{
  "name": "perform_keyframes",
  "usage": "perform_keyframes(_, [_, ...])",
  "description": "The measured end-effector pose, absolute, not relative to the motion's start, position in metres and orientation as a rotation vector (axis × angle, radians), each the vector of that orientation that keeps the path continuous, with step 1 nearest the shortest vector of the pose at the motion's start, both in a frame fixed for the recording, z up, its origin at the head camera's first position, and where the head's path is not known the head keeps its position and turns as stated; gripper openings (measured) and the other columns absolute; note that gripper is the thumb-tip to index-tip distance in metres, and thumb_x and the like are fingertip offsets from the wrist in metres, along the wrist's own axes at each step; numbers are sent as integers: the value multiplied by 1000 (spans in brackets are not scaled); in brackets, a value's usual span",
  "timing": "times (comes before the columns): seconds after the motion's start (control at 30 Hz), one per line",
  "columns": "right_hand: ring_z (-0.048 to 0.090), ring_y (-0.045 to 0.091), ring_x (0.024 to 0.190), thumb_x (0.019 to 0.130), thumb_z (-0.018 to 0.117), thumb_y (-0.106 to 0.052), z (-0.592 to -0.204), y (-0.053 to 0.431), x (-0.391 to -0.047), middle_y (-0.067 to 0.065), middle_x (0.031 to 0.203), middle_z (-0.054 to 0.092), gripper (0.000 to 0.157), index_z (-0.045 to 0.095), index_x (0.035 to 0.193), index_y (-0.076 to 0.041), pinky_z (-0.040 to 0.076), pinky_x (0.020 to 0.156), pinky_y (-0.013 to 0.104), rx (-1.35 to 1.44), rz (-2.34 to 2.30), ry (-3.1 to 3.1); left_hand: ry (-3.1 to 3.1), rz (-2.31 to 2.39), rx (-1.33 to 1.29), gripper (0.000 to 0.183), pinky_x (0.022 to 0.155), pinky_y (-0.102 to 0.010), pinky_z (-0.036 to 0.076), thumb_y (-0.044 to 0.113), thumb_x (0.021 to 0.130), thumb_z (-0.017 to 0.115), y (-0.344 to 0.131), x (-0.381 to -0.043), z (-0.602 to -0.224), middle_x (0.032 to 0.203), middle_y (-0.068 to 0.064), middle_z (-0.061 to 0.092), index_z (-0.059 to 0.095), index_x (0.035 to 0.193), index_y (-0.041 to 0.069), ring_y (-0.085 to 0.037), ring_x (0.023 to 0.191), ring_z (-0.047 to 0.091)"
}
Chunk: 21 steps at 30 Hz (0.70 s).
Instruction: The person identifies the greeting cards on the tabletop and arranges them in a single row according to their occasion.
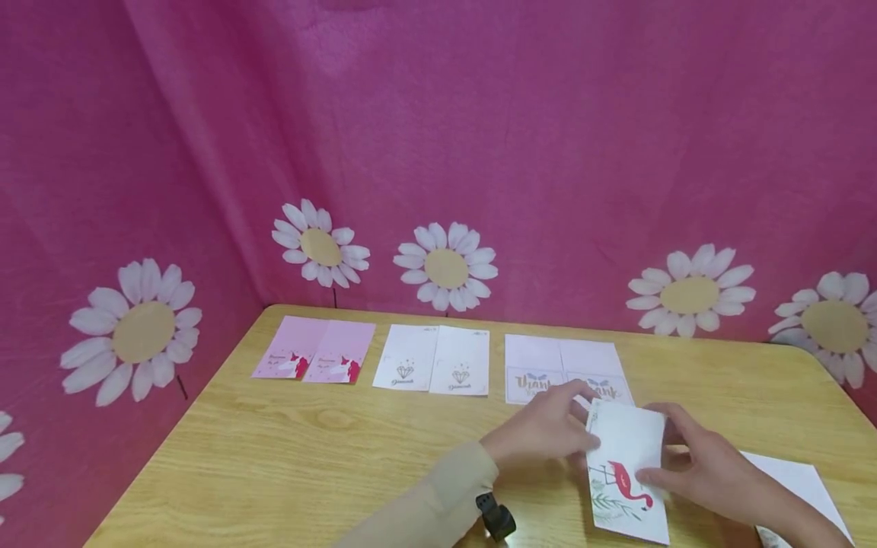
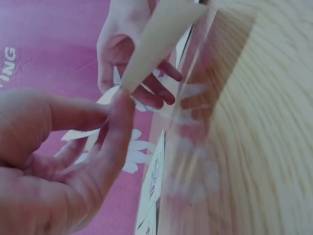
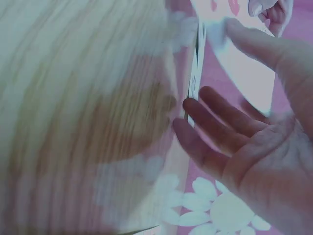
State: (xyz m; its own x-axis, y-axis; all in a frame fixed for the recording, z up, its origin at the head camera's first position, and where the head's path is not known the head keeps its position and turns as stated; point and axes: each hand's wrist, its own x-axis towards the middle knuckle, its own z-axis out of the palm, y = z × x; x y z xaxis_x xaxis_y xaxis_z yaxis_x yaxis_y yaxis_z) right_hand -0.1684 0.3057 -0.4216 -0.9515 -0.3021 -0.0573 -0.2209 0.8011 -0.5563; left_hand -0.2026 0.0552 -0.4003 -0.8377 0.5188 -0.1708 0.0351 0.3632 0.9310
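A white greeting card (image 1: 626, 434) with a red flamingo and green leaves is held up above the table in the head view. My left hand (image 1: 541, 430) pinches its left edge between thumb and fingers; the left wrist view shows the card (image 2: 159, 39) edge-on in that pinch. At the opposite edge, my right hand (image 1: 712, 460) holds it, thumb on the printed front. The other fingers of that hand (image 3: 259, 152) spread apart below the card in the right wrist view. Just behind, a pair of "thank" cards (image 1: 534, 354) lies partly hidden by the left hand.
Two pink cards (image 1: 294, 339) and two white diamond cards (image 1: 407, 354) lie side by side along the back of the wooden table (image 1: 294, 464). Another white card or stack (image 1: 795, 476) sits at right, partly under the right forearm. A pink daisy-print curtain (image 1: 548, 152) hangs behind.
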Motion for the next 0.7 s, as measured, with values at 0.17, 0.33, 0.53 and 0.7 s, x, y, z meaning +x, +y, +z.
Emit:
perform_keyframes(0.17, [66,5,95,90,80,-25,-421,313,-167,10,112,69,92,21,157,-3,58,75,21,-329,-1033,2846,2240,1639,394,52,70,-24,57,8,87,77,62,-209,-399,111,2,68,58,133,24,-9,68,68])
perform_keyframes(0.33, [64,2,83,95,73,-18,-417,319,-163,4,102,68,85,19,161,-8,60,68,27,-228,-1255,2738,2275,1757,370,50,78,-20,54,14,86,79,69,-220,-397,105,5,69,60,131,24,-4,78,67])
perform_keyframes(0.53, [66,10,74,98,69,-13,-416,327,-162,-7,96,65,76,27,161,-18,61,60,36,-101,-1498,2687,2156,1925,298,51,71,-22,58,15,86,80,85,-224,-394,98,8,67,60,133,21,-21,73,76])
perform_keyframes(0.7, [72,8,77,97,69,-6,-417,335,-163,-15,93,69,72,36,158,-27,63,63,36,-86,-1692,2677,2154,1901,279,52,70,-21,55,18,87,81,96,-221,-398,96,8,68,60,134,25,-13,72,72])
